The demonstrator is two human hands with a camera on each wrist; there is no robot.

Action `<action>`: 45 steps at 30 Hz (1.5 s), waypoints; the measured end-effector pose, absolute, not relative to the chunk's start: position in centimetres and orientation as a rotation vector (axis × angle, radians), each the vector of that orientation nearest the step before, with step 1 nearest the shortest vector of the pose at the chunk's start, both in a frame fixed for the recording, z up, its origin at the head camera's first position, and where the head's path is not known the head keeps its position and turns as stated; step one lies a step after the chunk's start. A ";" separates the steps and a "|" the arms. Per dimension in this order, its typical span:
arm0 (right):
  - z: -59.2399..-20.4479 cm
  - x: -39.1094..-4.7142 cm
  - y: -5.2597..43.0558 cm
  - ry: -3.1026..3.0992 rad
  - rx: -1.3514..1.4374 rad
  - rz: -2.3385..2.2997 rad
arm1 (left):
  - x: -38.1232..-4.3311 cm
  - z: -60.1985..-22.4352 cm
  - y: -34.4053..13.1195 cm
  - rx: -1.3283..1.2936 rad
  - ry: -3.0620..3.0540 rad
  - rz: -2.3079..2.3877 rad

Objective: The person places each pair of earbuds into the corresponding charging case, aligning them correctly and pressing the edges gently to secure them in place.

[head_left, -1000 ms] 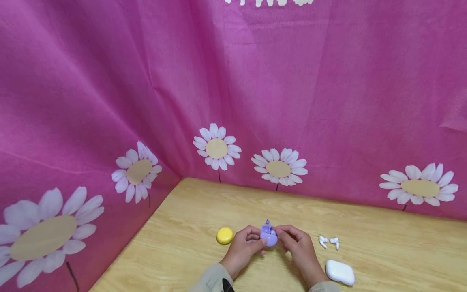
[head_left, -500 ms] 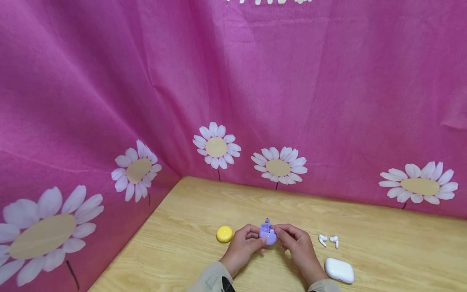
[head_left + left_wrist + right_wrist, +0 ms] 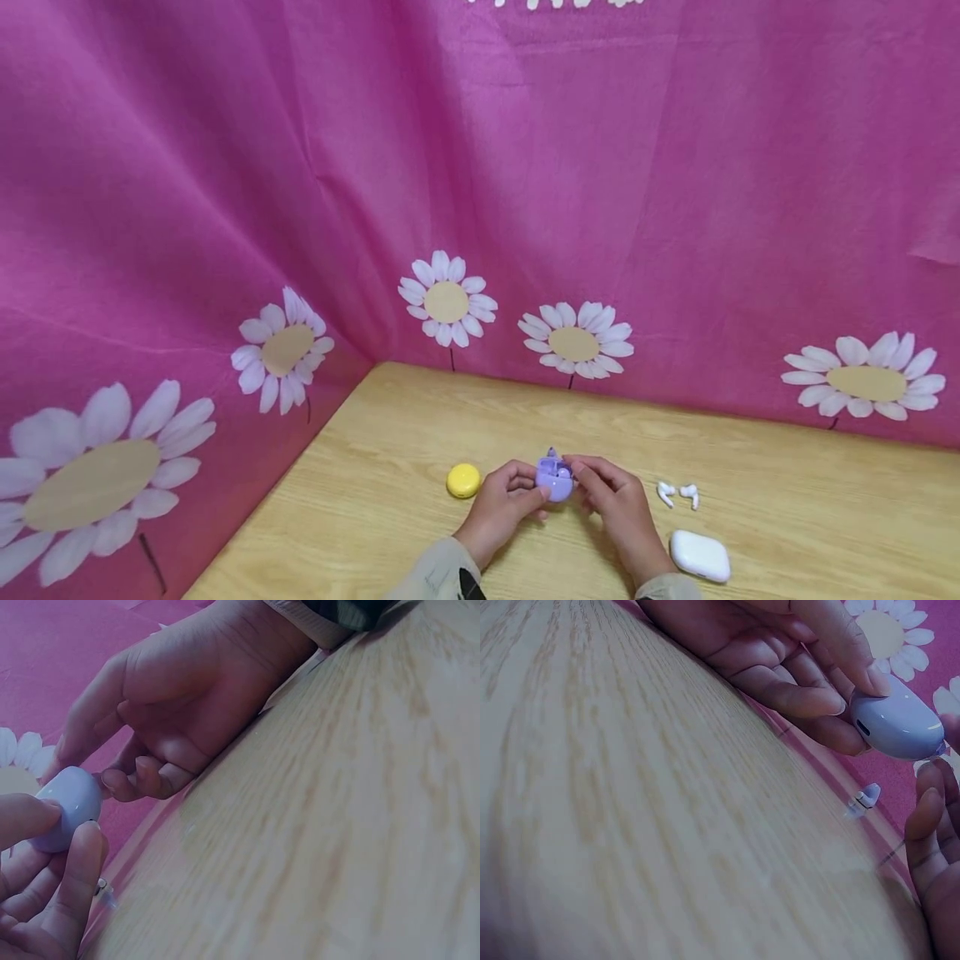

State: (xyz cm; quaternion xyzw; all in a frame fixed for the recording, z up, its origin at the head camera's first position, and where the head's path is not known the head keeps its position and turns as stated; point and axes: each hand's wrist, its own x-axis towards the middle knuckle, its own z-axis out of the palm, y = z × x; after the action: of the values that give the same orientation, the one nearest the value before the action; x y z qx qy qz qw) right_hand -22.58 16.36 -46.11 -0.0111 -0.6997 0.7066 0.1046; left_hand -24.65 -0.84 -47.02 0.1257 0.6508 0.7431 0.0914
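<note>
In the head view my left hand [image 3: 501, 508] holds a purple earbud case [image 3: 553, 487] above the table, its lid raised. In the right wrist view the left thumb presses the glossy case [image 3: 898, 724], with fingers beneath. At the case's right side my right hand [image 3: 618, 508] pinches a purple earbud [image 3: 564, 472] with thumb and forefinger; the exact contact is partly hidden. Behind the case a second purple earbud [image 3: 866, 796] lies on the table. The left wrist view shows the case [image 3: 71, 802] between both hands.
A round yellow case [image 3: 463, 481] lies left of the hands on the wooden table [image 3: 345, 500]. Two white earbuds [image 3: 666, 493] and a closed white case [image 3: 700, 557] lie to the right. A pink flowered cloth [image 3: 637, 208] stands behind the table.
The right fingertips have shifted slightly up and right at the case's edge, and the earbud there shows more plainly. My left hand keeps its hold on the case.
</note>
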 end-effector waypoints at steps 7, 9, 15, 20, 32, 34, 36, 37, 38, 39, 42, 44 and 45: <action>-46.4 -22.8 16.4 -2.073 -0.109 2.084 | -24.4 -47.1 -0.7 0.347 1.939 2.201; -46.4 -22.9 16.4 -2.086 -0.097 2.057 | -24.6 -47.2 -0.7 0.357 1.932 2.210; -46.7 -23.6 16.4 -2.118 -0.036 1.993 | -24.9 -47.0 -0.6 0.344 1.928 2.233; -46.8 -23.8 16.1 -2.233 -0.047 1.875 | -24.7 -46.8 -0.8 0.319 1.904 2.265; -46.1 -24.3 15.4 -2.487 -0.023 1.436 | -24.7 -46.4 -0.8 0.243 1.856 2.354; -46.0 -24.5 15.3 -2.503 -0.020 1.418 | -24.8 -46.4 -0.8 0.240 1.849 2.363; -45.9 -24.7 15.3 -2.519 -0.001 1.383 | -24.9 -46.4 -0.8 0.240 1.852 2.367; -45.8 -24.8 15.4 -2.525 0.005 1.364 | -24.9 -46.4 -0.8 0.248 1.858 2.370; -45.8 -24.9 15.4 -2.530 0.009 1.348 | -25.0 -46.4 -0.7 0.249 1.859 2.371; -45.8 -25.1 15.4 -2.537 0.011 1.328 | -25.0 -46.4 -0.7 0.247 1.857 2.372; -45.8 -25.5 15.5 -2.555 -0.001 1.284 | -24.9 -46.4 -0.6 0.243 1.853 2.373; -45.8 -25.8 15.4 -2.570 -0.011 1.264 | -24.7 -46.4 -0.6 0.236 1.849 2.370; -45.9 -26.0 15.4 -2.576 -0.017 1.250 | -24.6 -46.4 -0.6 0.241 1.852 2.367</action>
State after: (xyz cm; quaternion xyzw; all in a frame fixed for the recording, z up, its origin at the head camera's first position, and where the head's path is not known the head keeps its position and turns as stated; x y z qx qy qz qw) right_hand -25.96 15.39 -45.85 -0.0059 -0.8909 0.4325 0.1387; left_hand -24.59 -0.57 -46.43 0.0799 0.6129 0.7835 0.0634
